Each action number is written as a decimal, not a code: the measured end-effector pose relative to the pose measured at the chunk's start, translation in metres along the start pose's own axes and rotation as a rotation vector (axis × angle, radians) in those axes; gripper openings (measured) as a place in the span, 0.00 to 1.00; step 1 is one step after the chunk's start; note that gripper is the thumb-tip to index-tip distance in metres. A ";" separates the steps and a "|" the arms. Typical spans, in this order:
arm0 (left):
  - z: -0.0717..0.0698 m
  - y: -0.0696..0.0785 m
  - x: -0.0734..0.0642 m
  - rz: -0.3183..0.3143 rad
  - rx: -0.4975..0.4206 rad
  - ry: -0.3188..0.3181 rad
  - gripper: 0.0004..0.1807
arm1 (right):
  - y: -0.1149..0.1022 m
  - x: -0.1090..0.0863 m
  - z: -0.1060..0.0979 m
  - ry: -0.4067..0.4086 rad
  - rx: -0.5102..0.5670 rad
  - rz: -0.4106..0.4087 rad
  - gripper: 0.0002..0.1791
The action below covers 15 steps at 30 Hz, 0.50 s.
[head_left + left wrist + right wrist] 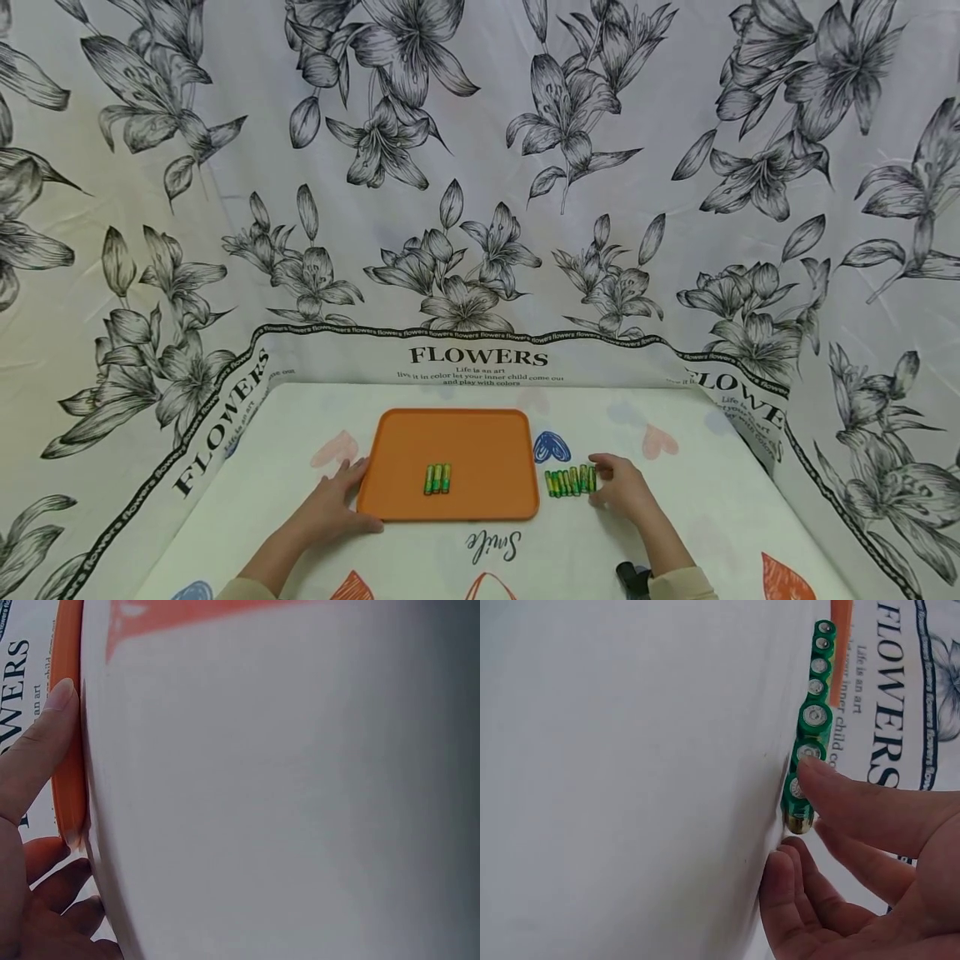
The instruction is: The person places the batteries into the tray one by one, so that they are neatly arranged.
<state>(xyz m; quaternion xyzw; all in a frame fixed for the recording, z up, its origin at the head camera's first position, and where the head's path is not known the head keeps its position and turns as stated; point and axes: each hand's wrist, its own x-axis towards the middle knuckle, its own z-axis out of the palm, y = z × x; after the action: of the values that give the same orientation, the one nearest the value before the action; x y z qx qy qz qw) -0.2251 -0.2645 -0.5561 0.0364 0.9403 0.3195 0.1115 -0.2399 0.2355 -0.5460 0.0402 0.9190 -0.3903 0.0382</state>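
An orange tray (491, 467) lies on the table. On it, three green-and-yellow batteries (437, 479) sit side by side. My left hand (333, 504) rests against the tray's near left corner, thumb along the near edge and fingers at the left side; in the left wrist view the thumb (45, 746) lies straight against the rim. To the right of the tray stretches a row of several matching batteries (567, 482). At its right end my right hand (624, 487) holds the last battery (798, 817) between thumb and index finger, end to end; the thumb hides part of the row.
The white tablecloth (442, 558) is printed with hearts and the word Smile. A dark object (632, 577) shows beside the right wrist. A flower-printed curtain (480, 167) rises behind and at both sides of the table.
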 end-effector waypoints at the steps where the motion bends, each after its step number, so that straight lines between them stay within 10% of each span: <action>1: 0.000 0.000 0.000 0.002 -0.001 0.001 0.69 | 0.000 0.000 0.001 -0.001 0.000 0.005 0.39; 15: 0.001 -0.002 -0.001 0.034 -0.001 0.015 0.70 | -0.002 -0.002 0.001 0.026 -0.063 0.020 0.33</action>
<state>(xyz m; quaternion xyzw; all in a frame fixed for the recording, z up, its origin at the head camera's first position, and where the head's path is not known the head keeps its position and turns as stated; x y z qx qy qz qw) -0.2243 -0.2652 -0.5578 0.0499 0.9402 0.3221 0.0988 -0.2385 0.2333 -0.5447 0.0533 0.9308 -0.3603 0.0315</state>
